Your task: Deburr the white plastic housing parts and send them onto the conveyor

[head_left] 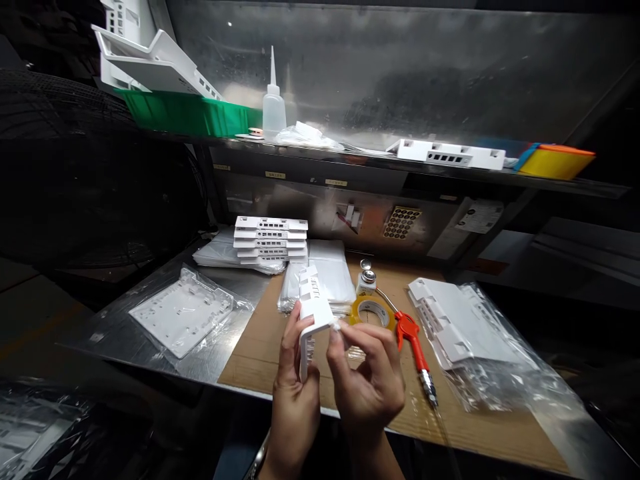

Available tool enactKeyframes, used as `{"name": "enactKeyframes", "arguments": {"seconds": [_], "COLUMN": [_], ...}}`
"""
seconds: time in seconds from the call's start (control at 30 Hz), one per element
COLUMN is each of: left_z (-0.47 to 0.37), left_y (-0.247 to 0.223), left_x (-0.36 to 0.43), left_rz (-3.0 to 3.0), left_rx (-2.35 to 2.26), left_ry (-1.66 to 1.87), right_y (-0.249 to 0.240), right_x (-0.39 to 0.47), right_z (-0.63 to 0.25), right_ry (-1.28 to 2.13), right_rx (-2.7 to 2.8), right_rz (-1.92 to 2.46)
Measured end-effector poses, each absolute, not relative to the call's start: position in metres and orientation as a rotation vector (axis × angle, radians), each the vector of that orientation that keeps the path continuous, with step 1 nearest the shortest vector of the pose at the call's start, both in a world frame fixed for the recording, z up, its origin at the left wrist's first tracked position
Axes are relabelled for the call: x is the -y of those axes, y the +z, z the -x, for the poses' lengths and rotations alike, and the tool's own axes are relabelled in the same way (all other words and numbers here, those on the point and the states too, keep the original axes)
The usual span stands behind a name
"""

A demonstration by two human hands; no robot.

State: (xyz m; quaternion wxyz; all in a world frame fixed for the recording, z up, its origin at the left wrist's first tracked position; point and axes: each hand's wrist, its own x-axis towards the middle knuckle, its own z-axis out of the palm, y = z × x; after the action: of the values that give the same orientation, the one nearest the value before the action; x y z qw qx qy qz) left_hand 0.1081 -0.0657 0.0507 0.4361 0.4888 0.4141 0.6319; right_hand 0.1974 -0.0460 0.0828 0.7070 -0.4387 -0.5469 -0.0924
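My left hand (pixel 295 393) is closed around a white plastic housing (pixel 316 312) with a row of port openings, held on edge above the cardboard. At the housing's right corner, my right hand (pixel 367 373) pinches a small white piece (pixel 335 326) between thumb and forefinger; its kind is too small to tell. Just beyond the hands are a stack of clear plastic bags (pixel 327 270) and a roll of yellow tape (pixel 371 311). A small bottle with a metal top (pixel 367 280) stands behind the tape.
A red air gun (pixel 411 337) lies right of my hands. Bagged housings (pixel 455 327) lie farther right, another bagged panel (pixel 183 310) left. Several housings (pixel 271 239) are stacked behind. The shelf above holds a green bin (pixel 187 115), a squeeze bottle (pixel 273 110) and a yellow container (pixel 556 163).
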Motion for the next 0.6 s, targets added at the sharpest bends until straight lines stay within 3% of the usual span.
{"name": "enactKeyframes", "arguments": {"seconds": [0.17,0.3,0.4,0.6], "left_z": [-0.096,-0.085,-0.083,-0.08], "left_y": [0.063,0.082,0.089,0.084], "left_x": [0.063,0.054,0.049,0.048], "left_rz": [-1.115,-0.645,-0.48,-0.462], "left_rx": [-1.03,-0.84,-0.712,-0.599], "left_ry": [1.59,1.423,1.372,1.394], "right_y": [0.061,0.02,-0.003,-0.019], "right_x": [0.015,-0.015,-0.028,-0.005], "right_z": [-0.257,-0.312,-0.334,-0.384], "right_ry": [-0.27,0.002,0.115,-0.081], "right_rx": [1.06,1.356,1.502,1.324], "right_rz": [1.173,1.734,1.888,2.082]}}
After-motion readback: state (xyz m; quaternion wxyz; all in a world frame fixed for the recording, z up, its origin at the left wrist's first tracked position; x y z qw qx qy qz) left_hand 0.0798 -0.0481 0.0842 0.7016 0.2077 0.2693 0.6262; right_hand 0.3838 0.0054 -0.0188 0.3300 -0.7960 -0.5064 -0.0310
